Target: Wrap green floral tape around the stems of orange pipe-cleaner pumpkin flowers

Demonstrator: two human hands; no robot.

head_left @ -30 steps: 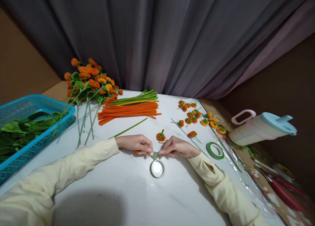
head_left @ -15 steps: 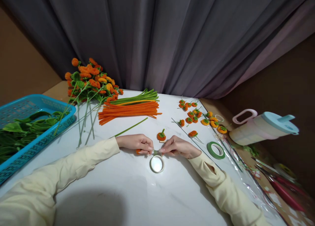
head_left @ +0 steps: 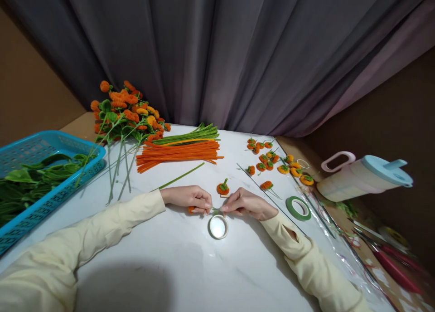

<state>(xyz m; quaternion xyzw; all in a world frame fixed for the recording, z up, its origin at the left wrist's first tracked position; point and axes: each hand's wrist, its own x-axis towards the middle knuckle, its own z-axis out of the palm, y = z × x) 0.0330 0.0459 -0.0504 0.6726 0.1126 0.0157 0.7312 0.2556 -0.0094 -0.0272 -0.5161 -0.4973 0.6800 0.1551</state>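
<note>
Both hands (head_left: 195, 199) (head_left: 243, 203) pinch a green stem (head_left: 215, 208), long axis crosswise, orange bloom (head_left: 191, 209) leftward.

The sleeves (head_left: 98, 230) are cream and creased, the right cuff (head_left: 279, 228) seemingly slit.

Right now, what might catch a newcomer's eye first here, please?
Probably the heap of orange flowers at the back left, before the curtain. Next, the blue basket of leaves at the left edge, then the left hand and right hand pinching something green near the centre, beyond a pale ring.
</note>
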